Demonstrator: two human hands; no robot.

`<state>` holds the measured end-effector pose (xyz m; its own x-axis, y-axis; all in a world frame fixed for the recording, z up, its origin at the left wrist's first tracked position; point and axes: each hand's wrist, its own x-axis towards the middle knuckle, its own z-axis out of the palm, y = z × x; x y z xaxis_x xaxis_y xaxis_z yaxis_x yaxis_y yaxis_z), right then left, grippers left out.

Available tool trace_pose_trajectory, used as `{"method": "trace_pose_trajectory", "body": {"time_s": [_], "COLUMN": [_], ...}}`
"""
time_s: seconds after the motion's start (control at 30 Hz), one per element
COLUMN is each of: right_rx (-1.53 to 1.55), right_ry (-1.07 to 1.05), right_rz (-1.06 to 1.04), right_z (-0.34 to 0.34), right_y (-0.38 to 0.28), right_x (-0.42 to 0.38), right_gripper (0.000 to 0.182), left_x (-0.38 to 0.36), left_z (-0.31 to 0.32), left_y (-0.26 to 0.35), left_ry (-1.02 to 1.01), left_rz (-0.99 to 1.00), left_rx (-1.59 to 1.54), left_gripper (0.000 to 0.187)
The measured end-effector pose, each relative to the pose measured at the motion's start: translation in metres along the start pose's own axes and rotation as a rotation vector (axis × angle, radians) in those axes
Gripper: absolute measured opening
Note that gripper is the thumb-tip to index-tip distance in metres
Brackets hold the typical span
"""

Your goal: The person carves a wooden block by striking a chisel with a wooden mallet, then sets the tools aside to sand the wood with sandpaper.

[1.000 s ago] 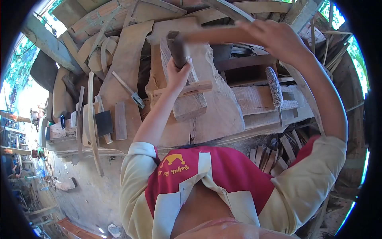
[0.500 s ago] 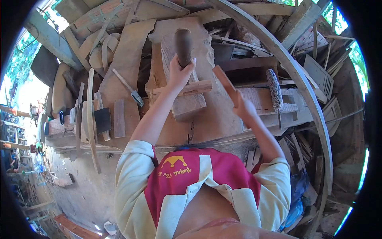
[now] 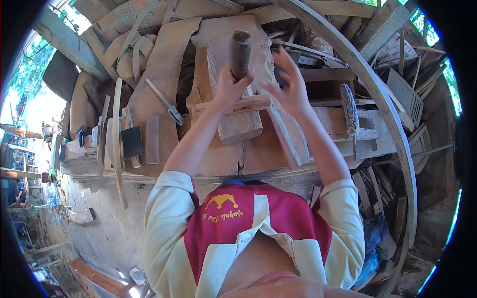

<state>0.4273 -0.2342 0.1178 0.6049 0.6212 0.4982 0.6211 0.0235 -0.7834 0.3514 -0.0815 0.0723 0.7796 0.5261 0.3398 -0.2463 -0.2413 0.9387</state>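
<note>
My left hand (image 3: pixel 232 92) is closed around the lower end of a dark wooden cylinder (image 3: pixel 241 52), which stands up from the fist above the bench. To its right, my right hand (image 3: pixel 290 87) is raised with the fingers spread and nothing in them. Below the hands, a thick pale wooden block (image 3: pixel 241 128) lies on the bench, with a narrow wood strip (image 3: pixel 256 103) across it. A pale board (image 3: pixel 289 134) with a reddish edge slants toward the front edge, beneath my right forearm.
A hatchet-like tool (image 3: pixel 174 114) lies on the left of the wooden bench (image 3: pixel 213 166), near a dark flat plate (image 3: pixel 131 143). A fuzzy grey brush (image 3: pixel 349 109) stands at the right. A long curved wooden strip (image 3: pixel 392 109) arches over the right side.
My right hand has let go of the flat wood piece and moved up and left, toward the cylinder. A slanting board now lies below it. My left hand still grips the cylinder.
</note>
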Motion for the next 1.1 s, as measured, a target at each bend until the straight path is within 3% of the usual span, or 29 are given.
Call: {"method": "trace_pose_trajectory", "body": {"time_s": [0.07, 0.17, 0.2, 0.23, 0.3, 0.33, 0.4, 0.43, 0.5, 0.6, 0.8, 1.1], "right_rx": [0.132, 0.264, 0.241, 0.244, 0.481, 0.582, 0.567, 0.579, 0.659, 0.718, 0.819, 0.937], "right_ry": [0.063, 0.117, 0.199, 0.197, 0.214, 0.214, 0.256, 0.271, 0.246, 0.217, -0.078, -0.253], "right_rz": [-0.162, -0.082, -0.133, -0.135, -0.025, -0.038, -0.029, -0.007, 0.024, 0.021, -0.081, -0.087], "right_z": [0.02, 0.053, 0.057, 0.059, 0.059, 0.059, 0.054, 0.05, 0.042, 0.033, 0.027, 0.039], "right_y": [-0.042, -0.055, -0.063, -0.061, -0.048, -0.044, -0.036, -0.037, -0.038, -0.035, -0.034, -0.026], "right_x": [0.027, 0.049, 0.051, 0.052, 0.056, 0.058, 0.063, 0.064, 0.068, 0.071, 0.071, 0.076], "right_gripper": [0.067, 0.051, 0.037, 0.037, 0.032, 0.028, 0.025, 0.024, 0.02, 0.019, 0.007, 0.009], "left_x": [0.0, 0.001, 0.001, -0.002, -0.016, -0.025, -0.048, -0.053, -0.058, -0.056, -0.058, -0.059], "left_z": [0.006, 0.005, -0.003, -0.011, -0.026, -0.036, -0.05, -0.052, -0.054, -0.053, -0.051, -0.051], "left_y": [0.0, 0.005, 0.005, 0.006, 0.008, 0.001, -0.024, -0.032, -0.04, -0.037, -0.038, -0.045], "left_ry": [0.018, 0.067, 0.011, 0.014, -0.228, -0.216, -0.266, -0.261, -0.251, -0.245, -0.214, -0.186], "left_rz": [0.125, 0.26, 0.167, 0.168, 0.072, 0.067, 0.191, 0.183, 0.274, 0.222, 0.191, 0.2], "left_rx": [-0.046, -0.004, 0.101, 0.103, 0.416, 0.417, 0.881, 0.881, 0.961, 0.929, 0.919, 0.924], "left_gripper": [0.024, 0.031, 0.031, 0.031, 0.038, 0.038, 0.049, 0.049, 0.046, 0.042, 0.044, 0.044]}}
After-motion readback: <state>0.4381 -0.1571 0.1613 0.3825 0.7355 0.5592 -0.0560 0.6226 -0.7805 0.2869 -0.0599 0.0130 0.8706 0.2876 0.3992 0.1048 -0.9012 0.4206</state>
